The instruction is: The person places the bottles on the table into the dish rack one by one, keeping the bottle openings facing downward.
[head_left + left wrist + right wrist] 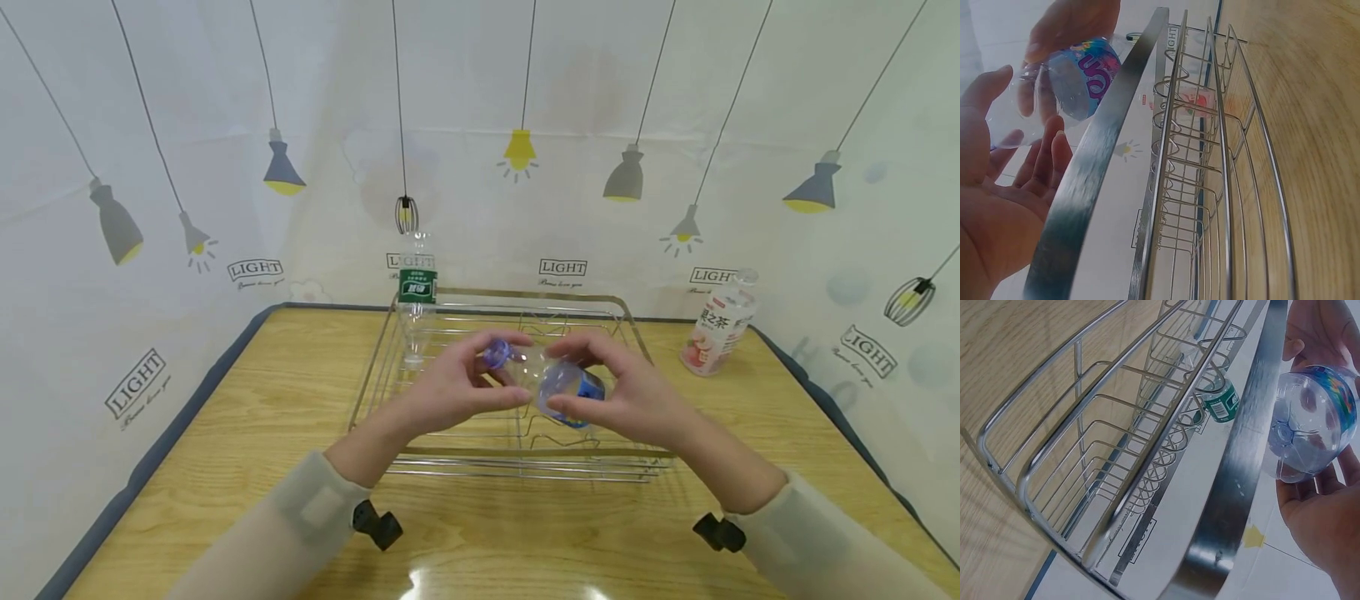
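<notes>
A clear plastic bottle [528, 367] with a purple cap [497, 353] and a blue label lies on its side in the air over the wire rack [517, 453]. My left hand [457, 383] grips it at the cap end, thumb in front and fingers behind. At the base end, my right hand [633, 400] holds it with the thumb near the label. The label's colourful print [1094, 72] shows in the left wrist view, and the rounded base [1288, 431] faces the right wrist camera.
A clear bottle with a green label [417, 287] stands upright at the rack's back left. Behind the rack's right side, a pink-and-white bottle [716, 329] stands on the wooden table [247, 400]. A lamp-patterned white cloth [465, 100] hangs behind and at both sides.
</notes>
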`<action>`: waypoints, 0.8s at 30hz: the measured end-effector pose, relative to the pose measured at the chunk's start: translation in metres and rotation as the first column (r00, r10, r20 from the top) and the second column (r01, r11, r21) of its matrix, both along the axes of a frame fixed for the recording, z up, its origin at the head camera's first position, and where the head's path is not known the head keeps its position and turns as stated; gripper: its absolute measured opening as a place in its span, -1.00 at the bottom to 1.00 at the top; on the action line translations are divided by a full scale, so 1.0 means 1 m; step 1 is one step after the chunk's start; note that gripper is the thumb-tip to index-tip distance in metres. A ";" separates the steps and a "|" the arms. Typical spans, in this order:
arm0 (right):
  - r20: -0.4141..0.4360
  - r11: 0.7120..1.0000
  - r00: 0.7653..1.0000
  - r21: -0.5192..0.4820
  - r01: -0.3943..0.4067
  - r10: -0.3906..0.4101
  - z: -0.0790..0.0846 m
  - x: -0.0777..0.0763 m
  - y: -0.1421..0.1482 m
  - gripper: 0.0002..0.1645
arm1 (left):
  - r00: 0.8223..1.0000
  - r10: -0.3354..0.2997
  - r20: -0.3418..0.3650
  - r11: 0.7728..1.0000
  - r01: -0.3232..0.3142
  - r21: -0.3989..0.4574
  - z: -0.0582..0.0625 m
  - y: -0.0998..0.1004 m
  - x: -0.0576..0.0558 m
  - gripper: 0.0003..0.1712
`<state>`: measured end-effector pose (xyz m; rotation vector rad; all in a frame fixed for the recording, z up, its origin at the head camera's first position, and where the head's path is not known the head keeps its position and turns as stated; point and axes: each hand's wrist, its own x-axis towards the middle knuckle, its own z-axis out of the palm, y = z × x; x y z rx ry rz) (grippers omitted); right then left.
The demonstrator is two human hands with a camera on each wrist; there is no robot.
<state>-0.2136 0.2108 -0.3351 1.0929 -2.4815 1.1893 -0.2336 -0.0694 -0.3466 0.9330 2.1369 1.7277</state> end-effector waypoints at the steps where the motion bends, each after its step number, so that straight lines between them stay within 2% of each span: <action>1: -0.004 1.000 1.000 -0.002 -0.005 0.005 0.000 0.000 0.000 -0.36 | 1.000 0.000 -0.003 1.000 0.000 0.000 -0.001 0.000 0.000 -0.22; 10: -0.032 1.000 0.999 -0.006 -0.019 0.019 -0.001 -0.002 -0.001 -0.33 | 1.000 -0.006 -0.021 1.000 0.006 0.013 -0.003 -0.001 0.000 -0.31; 18: 0.042 1.000 0.999 0.017 0.018 -0.019 -0.002 -0.003 0.003 -0.28 | 1.000 0.004 -0.007 1.000 -0.004 0.011 -0.004 -0.005 -0.001 -0.32; 24: 0.091 0.998 0.994 0.022 0.058 -0.060 -0.005 -0.005 0.010 -0.24 | 0.999 0.027 0.039 0.999 -0.028 0.030 -0.006 -0.013 -0.002 -0.32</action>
